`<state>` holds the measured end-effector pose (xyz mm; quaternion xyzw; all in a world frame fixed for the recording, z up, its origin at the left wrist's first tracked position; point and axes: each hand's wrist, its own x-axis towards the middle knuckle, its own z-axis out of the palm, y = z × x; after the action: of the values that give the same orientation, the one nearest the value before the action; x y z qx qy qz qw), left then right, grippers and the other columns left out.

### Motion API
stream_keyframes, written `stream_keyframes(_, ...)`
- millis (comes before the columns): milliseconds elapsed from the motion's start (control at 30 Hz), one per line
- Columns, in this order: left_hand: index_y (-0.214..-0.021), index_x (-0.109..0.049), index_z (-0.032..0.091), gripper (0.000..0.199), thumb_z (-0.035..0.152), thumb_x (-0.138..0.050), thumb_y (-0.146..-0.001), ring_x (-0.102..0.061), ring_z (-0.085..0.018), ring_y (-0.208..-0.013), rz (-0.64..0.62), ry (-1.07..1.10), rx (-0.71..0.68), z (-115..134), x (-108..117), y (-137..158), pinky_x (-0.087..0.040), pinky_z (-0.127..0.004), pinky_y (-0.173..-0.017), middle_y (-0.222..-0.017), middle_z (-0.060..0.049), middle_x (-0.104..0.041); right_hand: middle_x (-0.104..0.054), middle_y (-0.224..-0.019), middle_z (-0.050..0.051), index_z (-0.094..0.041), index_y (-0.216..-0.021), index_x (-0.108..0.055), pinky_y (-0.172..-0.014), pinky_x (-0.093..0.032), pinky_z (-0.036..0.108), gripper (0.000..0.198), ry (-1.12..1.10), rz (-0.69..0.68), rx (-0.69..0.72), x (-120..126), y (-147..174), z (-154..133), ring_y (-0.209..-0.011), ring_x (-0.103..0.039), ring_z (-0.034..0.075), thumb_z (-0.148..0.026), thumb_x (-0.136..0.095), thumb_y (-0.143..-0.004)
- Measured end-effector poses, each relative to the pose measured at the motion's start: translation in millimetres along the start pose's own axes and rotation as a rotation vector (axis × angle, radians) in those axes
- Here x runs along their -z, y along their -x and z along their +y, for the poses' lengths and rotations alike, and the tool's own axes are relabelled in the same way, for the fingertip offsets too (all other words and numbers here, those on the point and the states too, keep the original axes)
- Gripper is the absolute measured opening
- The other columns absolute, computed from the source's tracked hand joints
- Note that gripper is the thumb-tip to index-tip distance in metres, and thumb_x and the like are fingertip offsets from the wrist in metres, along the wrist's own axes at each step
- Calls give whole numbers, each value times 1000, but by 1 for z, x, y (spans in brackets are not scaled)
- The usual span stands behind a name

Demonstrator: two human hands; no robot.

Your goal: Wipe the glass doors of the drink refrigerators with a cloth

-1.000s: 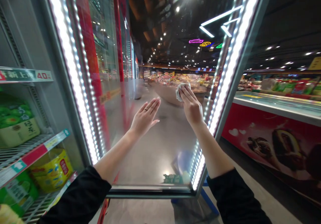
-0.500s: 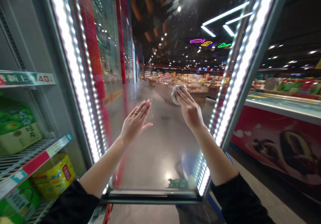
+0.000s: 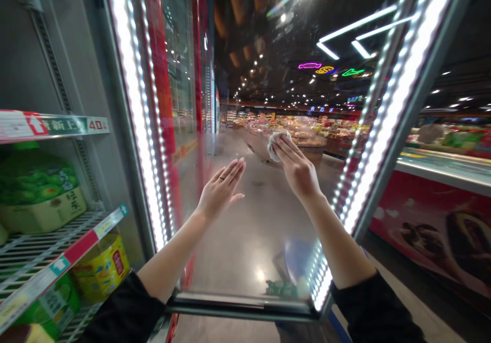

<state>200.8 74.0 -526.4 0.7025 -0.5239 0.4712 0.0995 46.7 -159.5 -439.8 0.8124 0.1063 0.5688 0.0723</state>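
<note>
An open glass fridge door (image 3: pixel 264 225) with lit LED strips down both sides stands in front of me. My left hand (image 3: pixel 220 192) lies flat against the glass, fingers straight and together, a ring on one finger. My right hand (image 3: pixel 295 166) presses a crumpled white cloth (image 3: pixel 274 143) against the glass, a little higher and to the right of the left hand. Both sleeves are black.
At left, fridge shelves (image 3: pixel 49 261) hold green and yellow packs (image 3: pixel 38 192) with price strips. At right runs a red chest freezer (image 3: pixel 433 215) with ice-cream pictures. Through the glass I see a shop aisle floor, distant produce stands and neon signs. The door's lower frame (image 3: pixel 245 307) is close to my arms.
The cloth hand slid left then back right across the glass, staying at similar height. My left hand stays flat on the pane. The view shifted, showing more of the shelves.
</note>
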Motion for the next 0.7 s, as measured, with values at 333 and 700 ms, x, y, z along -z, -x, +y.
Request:
stream_keyframes(333, -176, 20, 19, 116, 41, -71, -108, -37, -26, -171, 42, -31, 67, -21, 9, 17, -37, -38, -140, -184, -12, -30, -62, -166, 5, -24, -162, -60, -138, -47, 43, 56, -88, 7, 21, -35, -45, -34, -163, -50, 23, -3, -45, -112)
stream_keyframes(700, -175, 24, 21, 126, 45, -77, -103, -37, -28, -170, -3, -23, 121, -45, 19, 46, -36, -40, -141, -185, -13, -29, -62, -166, 5, -27, -164, -57, -138, -46, 51, 57, -80, 42, -58, -41, -38, -40, -164, -48, 25, -7, -43, -113)
